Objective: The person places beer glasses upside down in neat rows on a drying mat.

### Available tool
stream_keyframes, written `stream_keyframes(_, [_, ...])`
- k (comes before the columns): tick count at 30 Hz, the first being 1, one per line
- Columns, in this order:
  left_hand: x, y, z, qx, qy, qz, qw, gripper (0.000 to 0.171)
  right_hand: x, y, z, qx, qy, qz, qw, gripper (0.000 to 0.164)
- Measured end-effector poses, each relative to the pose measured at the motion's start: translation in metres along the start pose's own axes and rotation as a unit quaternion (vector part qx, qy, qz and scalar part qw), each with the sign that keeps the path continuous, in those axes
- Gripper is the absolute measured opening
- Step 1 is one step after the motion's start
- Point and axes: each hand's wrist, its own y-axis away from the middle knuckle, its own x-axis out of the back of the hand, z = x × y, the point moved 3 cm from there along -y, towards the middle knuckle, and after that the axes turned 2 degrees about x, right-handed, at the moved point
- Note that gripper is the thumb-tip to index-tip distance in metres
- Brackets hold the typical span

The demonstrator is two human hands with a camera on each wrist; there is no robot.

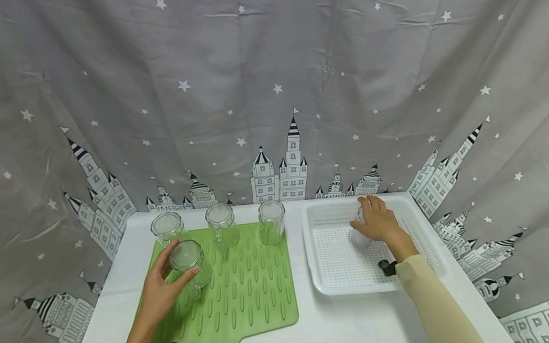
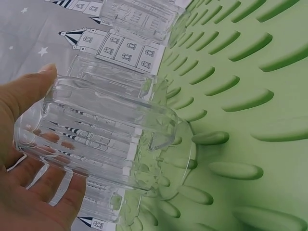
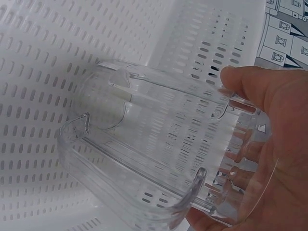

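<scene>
On the left, my left hand (image 1: pixel 159 291) curls its thumb and fingers around a clear glass mug (image 1: pixel 189 266) standing over the green mat (image 1: pixel 249 304). Close up in the left wrist view, the thumb lies along one side of this mug (image 2: pixel 106 130) and the fingers show through and below the glass. My right hand (image 1: pixel 380 224) reaches into the white basket (image 1: pixel 319 279) and grips another clear glass mug (image 1: pixel 357 237) from above. That mug's handle (image 3: pixel 130 178) faces the camera in the right wrist view, with fingers wrapping the end away from the basket floor.
Three more glass mugs stand along the mat's back edge: one at the left (image 1: pixel 166 225), one in the middle (image 1: pixel 222 227) and one at the right (image 1: pixel 272 224). A grey castle-print curtain (image 1: pixel 269 88) hangs behind the white table (image 1: pixel 359 323).
</scene>
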Motion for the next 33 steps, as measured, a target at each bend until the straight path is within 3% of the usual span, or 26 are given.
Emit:
stream_keyframes(7, [0.007, 0.01, -0.001, -0.014, -0.009, 0.02, 0.9997, 0.095, -0.003, 0.0, 0.004, -0.005, 0.0, -0.003, 1.0, 0.086])
stream_keyframes(13, [0.018, 0.029, -0.011, -0.014, -0.011, 0.041, 0.999, 0.093, -0.003, 0.003, 0.003, -0.003, 0.003, 0.0, 1.0, 0.086])
stream_keyframes(18, [0.03, 0.048, -0.029, 0.048, -0.047, 0.061, 0.9959, 0.092, -0.001, 0.006, 0.0, -0.008, -0.001, 0.002, 1.0, 0.084])
stream_keyframes(22, [0.034, 0.063, -0.053, 0.112, -0.069, 0.049, 0.9901, 0.097, 0.0, 0.006, -0.001, -0.011, -0.003, -0.002, 1.0, 0.085])
stream_keyframes(26, [0.032, 0.075, -0.072, 0.15, -0.097, 0.045, 0.9828, 0.101, 0.001, 0.006, -0.002, -0.008, -0.001, -0.003, 1.0, 0.085])
stream_keyframes(28, [0.031, 0.079, -0.078, 0.144, -0.122, 0.04, 0.9812, 0.1, 0.001, 0.005, -0.001, -0.009, 0.002, -0.003, 1.0, 0.085])
stream_keyframes(33, [0.028, 0.085, -0.089, 0.082, -0.179, 0.013, 0.9803, 0.085, -0.002, 0.004, -0.001, -0.006, 0.007, -0.003, 1.0, 0.087])
